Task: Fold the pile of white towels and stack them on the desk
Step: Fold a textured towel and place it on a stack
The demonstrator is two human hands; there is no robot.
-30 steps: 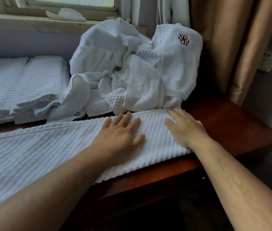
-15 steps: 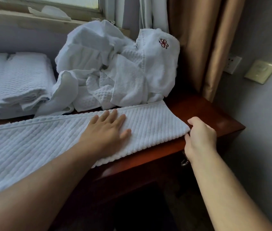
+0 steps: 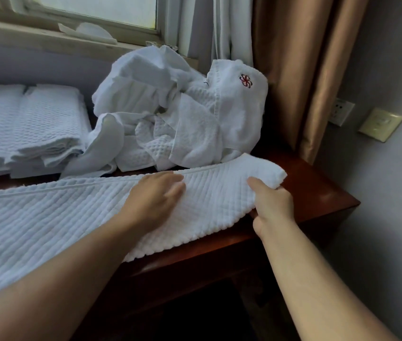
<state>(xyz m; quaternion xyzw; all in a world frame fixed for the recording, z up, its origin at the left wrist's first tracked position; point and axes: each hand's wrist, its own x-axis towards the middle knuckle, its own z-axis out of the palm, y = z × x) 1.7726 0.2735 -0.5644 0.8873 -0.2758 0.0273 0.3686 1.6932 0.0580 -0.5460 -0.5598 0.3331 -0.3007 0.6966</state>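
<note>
- Ribbed white towel point(image 3: 59, 217) lies lengthwise along the front of the wooden desk point(image 3: 318, 190); its left end runs off the frame's left edge, so its full length cannot be seen.
- Right hand point(image 3: 272, 205) grips the towel's right end with the thumb on top, its fingers tucked under the cloth and hidden.
- The gripped end is raised off the desk and curls above the right hand, while the rest of the towel lies flat.
- Left hand point(image 3: 153, 200) rests palm-down on the towel just left of the gripped end, fingers extended and slightly blurred.
- Heap of unfolded white towels point(image 3: 170, 114) sits behind the ribbed towel, beside the curtain point(image 3: 293, 70); one towel bears a small red emblem point(image 3: 246, 81).
- Stack of folded towels point(image 3: 30, 124) stands at the back left, cut off by the frame edge.
</note>
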